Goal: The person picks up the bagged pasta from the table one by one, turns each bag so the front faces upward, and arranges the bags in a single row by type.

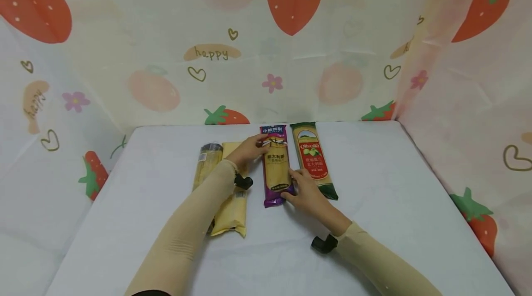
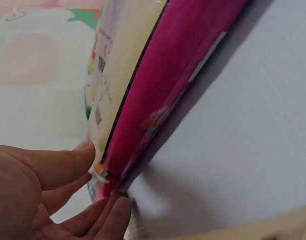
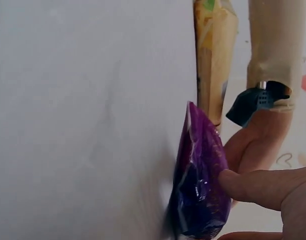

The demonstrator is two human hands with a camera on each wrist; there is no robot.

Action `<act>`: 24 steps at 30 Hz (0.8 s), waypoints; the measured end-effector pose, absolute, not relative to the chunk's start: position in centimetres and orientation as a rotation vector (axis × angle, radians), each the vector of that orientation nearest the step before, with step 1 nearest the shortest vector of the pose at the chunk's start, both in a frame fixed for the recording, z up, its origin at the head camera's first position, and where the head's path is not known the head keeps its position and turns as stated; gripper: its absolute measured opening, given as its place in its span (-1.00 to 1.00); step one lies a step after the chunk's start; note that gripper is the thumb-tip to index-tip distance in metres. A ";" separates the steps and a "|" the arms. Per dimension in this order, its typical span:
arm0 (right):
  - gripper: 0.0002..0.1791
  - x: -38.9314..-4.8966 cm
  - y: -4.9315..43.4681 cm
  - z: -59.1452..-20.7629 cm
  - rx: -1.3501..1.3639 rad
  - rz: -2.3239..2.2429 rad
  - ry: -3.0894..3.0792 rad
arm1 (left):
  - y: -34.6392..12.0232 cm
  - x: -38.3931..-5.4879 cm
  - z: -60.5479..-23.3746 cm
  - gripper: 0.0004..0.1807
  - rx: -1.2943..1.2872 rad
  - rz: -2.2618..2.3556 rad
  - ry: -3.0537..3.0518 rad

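A purple-edged pack of spaghetti lies lengthwise on the white table, its window showing pale pasta. At its upper left edge, my left hand grips the side; the left wrist view has the thumb of that hand on the face of the pack and the fingertips by its lower edge. My right hand holds the lower right edge, index finger above and thumb below. In the right wrist view, the right thumb presses the shiny purple end.
Just right lies a green and red Olivoilà spaghetti pack. A yellow pack and a clear, dark-ended pasta pack lie side by side on the left, partly behind my left forearm. A strawberry-print curtain borders the table.
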State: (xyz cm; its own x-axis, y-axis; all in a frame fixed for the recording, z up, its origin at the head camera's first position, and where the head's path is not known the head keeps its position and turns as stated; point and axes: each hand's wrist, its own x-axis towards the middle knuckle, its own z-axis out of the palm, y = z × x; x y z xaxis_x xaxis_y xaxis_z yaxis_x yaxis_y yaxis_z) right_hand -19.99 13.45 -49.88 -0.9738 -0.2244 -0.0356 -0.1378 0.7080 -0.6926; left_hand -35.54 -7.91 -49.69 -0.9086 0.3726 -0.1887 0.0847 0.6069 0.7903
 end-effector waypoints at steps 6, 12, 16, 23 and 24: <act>-0.11 -19.6 13.0 -49.6 -0.347 -1.126 2.819 | -9.1 -34.9 -48.9 -0.42 0.474 1.158 2.544; -0.17 -19.3 12.6 -49.2 -0.420 -1.156 2.854 | -10.6 -34.6 -48.1 -0.45 0.545 1.123 2.579; -0.20 -19.0 12.0 -49.0 -0.487 -1.173 2.843 | -12.0 -34.5 -47.9 -0.43 0.540 1.121 2.596; -0.19 -18.4 10.7 -48.8 -0.579 -1.210 2.751 | -14.3 -34.1 -47.7 -0.43 0.492 1.197 2.574; -0.17 -18.3 10.5 -48.7 -0.581 -1.210 2.738 | -14.6 -34.1 -47.7 -0.42 0.493 1.201 2.574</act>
